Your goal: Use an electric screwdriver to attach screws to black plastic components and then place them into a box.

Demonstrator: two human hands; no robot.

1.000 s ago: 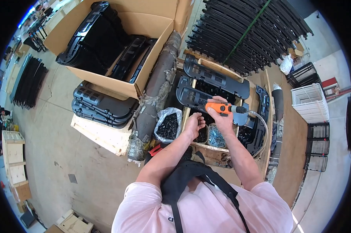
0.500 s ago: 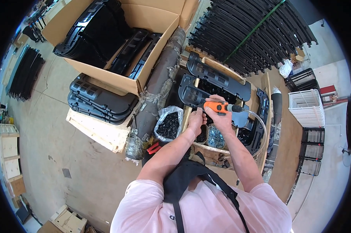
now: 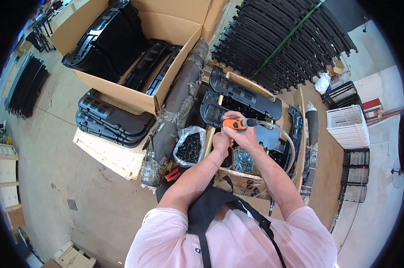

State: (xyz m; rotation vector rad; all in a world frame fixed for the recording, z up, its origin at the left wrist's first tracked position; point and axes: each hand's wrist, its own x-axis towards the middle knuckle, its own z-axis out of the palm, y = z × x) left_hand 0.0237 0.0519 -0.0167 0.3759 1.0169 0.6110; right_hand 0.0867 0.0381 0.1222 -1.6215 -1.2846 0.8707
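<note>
My right hand [image 3: 245,137] is wrapped round an orange pneumatic screwdriver [image 3: 234,123], its clear hose [image 3: 286,134] curving away to the right. Close beside it, my left hand [image 3: 220,142] is closed at the near edge of a black plastic panel [image 3: 211,109] with slotted vents. Whatever the left fingers hold is hidden, and so is the tool's tip. A second black panel [image 3: 242,91] lies just beyond. Close to my hands, loose silver screws [image 3: 243,161] fill a compartment of the wooden bench.
Left of the bench, a clear bag [image 3: 179,154] holds small black parts near red-handled pliers [image 3: 172,173]. A wrapped roll [image 3: 175,105], stacked black panels [image 3: 115,116] and a cardboard box [image 3: 117,89] stand farther left. Black slatted parts [image 3: 278,44] rise behind; white wire baskets [image 3: 347,125] stand right.
The screwdriver and my right hand have shifted slightly left, closer over my left hand. The whole view has also drifted a little. My left hand stays by the panel's edge.
</note>
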